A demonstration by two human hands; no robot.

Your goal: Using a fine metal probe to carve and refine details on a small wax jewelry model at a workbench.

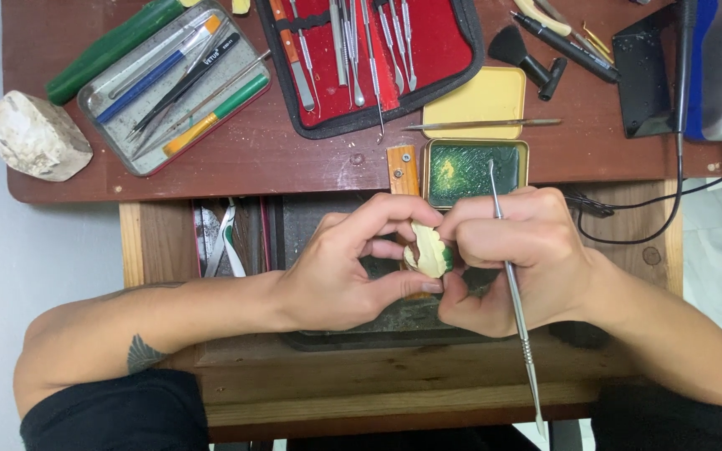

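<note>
My left hand (pixel 340 267) pinches a small cream-coloured carved piece (pixel 429 250) with green patches between thumb and fingers. My right hand (pixel 516 255) also grips that piece with its fingertips. A long thin metal carving tool (pixel 513 284) runs through my right hand, its upper tip over the open tin of green wax (pixel 475 171) and its lower end reaching towards my lap. Both hands meet above a wooden bench peg (pixel 404 171) and a dark tray (pixel 378 330) under it.
On the brown bench lie a red case of metal tools (pixel 378 58), a grey tin with brushes and pencils (pixel 173 83), a yellow tin lid (pixel 478 100), a black brush (pixel 528 54), a white stone block (pixel 35 138) and black cables (pixel 662 209). Pliers (pixel 227 238) sit in the drawer.
</note>
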